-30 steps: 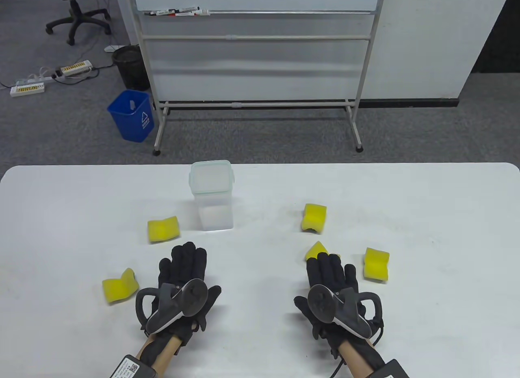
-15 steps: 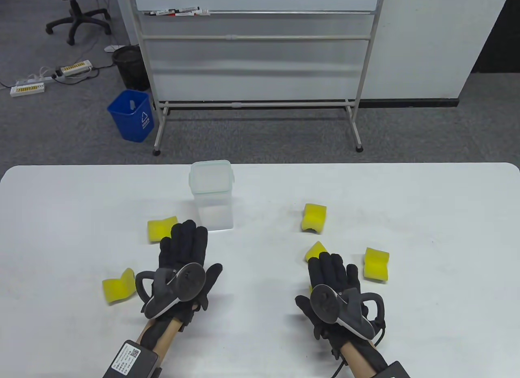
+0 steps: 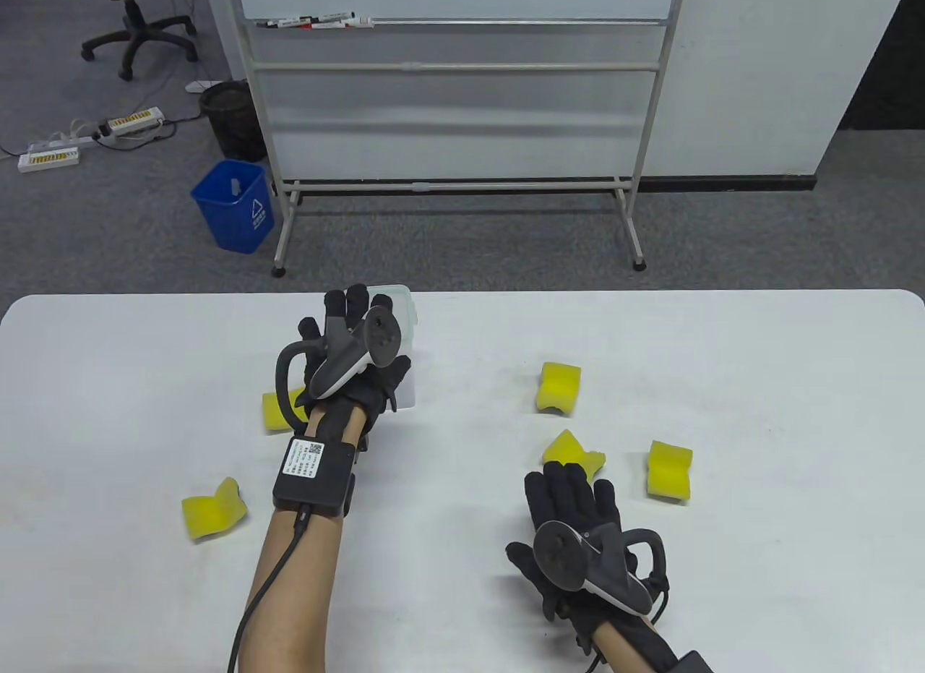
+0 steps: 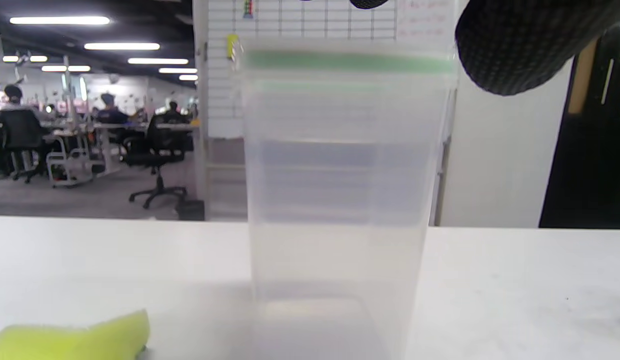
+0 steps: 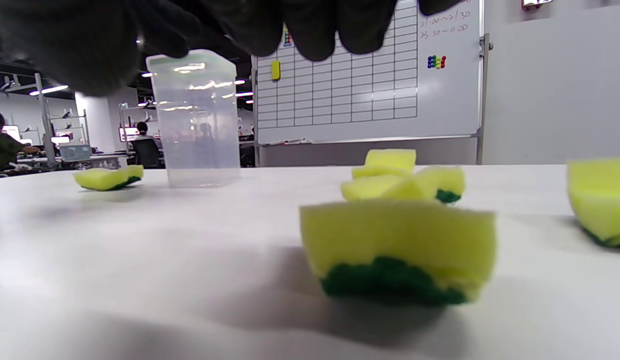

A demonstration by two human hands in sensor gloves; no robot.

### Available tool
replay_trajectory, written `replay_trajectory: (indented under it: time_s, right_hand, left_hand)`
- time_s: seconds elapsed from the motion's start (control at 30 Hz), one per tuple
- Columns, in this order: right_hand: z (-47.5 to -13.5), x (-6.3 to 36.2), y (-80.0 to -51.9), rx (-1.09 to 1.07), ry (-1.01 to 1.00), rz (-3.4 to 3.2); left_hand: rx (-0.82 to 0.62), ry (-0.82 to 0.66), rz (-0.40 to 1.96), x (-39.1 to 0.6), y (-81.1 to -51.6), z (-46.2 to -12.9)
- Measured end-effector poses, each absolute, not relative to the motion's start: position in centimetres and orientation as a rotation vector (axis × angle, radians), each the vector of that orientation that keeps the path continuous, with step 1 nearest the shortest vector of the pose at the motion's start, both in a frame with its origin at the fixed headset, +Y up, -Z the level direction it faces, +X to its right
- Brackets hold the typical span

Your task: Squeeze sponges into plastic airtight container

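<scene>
A tall clear plastic container (image 3: 406, 319) with a green-rimmed top stands on the white table (image 3: 759, 355), mostly hidden behind my left hand (image 3: 354, 319). That hand is raised at the container with fingers spread. In the left wrist view the container (image 4: 340, 200) fills the middle, with one fingertip (image 4: 515, 50) by its top right corner. My right hand (image 3: 549, 507) lies flat and empty on the table, just short of a yellow sponge (image 3: 574, 449). Other sponges lie at the right (image 3: 670, 470), centre right (image 3: 560, 387), front left (image 3: 213, 509) and under my left wrist (image 3: 274, 411).
A whiteboard stand (image 3: 462, 123) and a blue bin (image 3: 235, 207) are on the floor beyond the table's far edge. In the right wrist view the nearest sponge (image 5: 397, 250) shows a green underside, with the container (image 5: 197, 120) further back left.
My left hand has lifted off the table and moved forward to the container. My right hand has drawn back a little toward the front edge, uncovering the sponge ahead of it.
</scene>
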State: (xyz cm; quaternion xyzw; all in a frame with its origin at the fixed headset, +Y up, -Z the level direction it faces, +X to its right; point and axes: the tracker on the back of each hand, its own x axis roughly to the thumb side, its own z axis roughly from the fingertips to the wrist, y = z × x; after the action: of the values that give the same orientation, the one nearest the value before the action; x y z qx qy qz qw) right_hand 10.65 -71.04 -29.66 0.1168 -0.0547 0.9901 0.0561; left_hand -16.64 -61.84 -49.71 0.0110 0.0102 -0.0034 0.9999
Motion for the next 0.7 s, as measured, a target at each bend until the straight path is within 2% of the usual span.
replay_trajectory:
  time_s: [0.07, 0.13, 0.23, 0.33, 0.53, 0.7]
  right_hand:
    - [-29.6, 10.5, -71.1, 0.36, -0.159, 3.002]
    - [-29.6, 10.5, -71.1, 0.361, -0.147, 3.003]
    - [-29.6, 10.6, -70.9, 0.34, -0.159, 2.989]
    - [-29.7, 10.6, -71.0, 0.336, -0.165, 2.988]
    - [-29.7, 10.7, -71.0, 0.32, -0.152, 2.989]
    - [-29.7, 10.7, -71.0, 0.31, -0.154, 2.989]
  left_hand:
    - [-0.023, 0.027, -0.014, -16.5, -62.5, -50.6]
    - [0.02, 0.049, -0.025, -16.4, -62.7, -50.9]
    - [-0.083, 0.036, -0.001, -16.4, -63.6, -51.7]
    - [-0.026, 0.033, 0.001, -16.4, -63.4, -51.6]
    - [-0.06, -0.043, -0.079, -15.4, -63.0, -50.3]
    - [-0.026, -0.151, -0.114, -14.4, -62.7, -47.6]
